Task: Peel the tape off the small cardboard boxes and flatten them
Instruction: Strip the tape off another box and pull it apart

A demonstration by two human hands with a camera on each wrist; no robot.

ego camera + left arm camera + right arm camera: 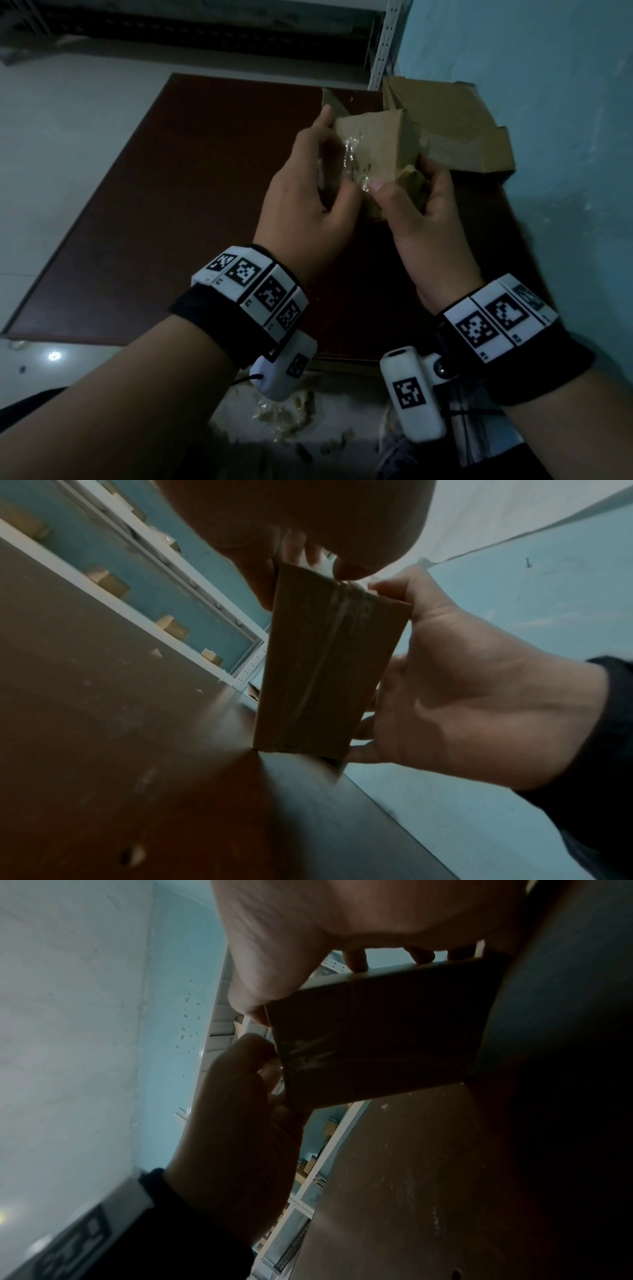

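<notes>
Head view gives you what the wrist cams miss: crinkled clear tape (352, 164) lifted off the top face of the small cardboard box (376, 150), bunched between your two hands, plus flattened cardboard (455, 130) lying on the counter (171, 205) just beyond the box, against the blue wall (565, 102). It also shows tape scraps (291, 411) on the floor below your wrists. Left wrist cam shows the underside story instead: a tape strip running lengthwise down the box (325, 664) face, still stuck flat, and the box's lower corner close to or touching the counter (103, 723); contact not clear. Right wrist cam shows a dark side face of the box (377, 1037) with scuffed, whitish tape residue near your left hand (240, 1123), and white shelving (308, 1191) with more boxes behind. Box is brown, still in box form, one end looking crumpled near your right thumb. Your left hand (308, 192) fingers are curled round the box's left side, index tip up at the far top corner. Your right hand (421, 205) fingers wrap the near right end, thumb pressed down at the tape's edge; whether it pinches the tape itself or only the cardboard I cannot tell.
</notes>
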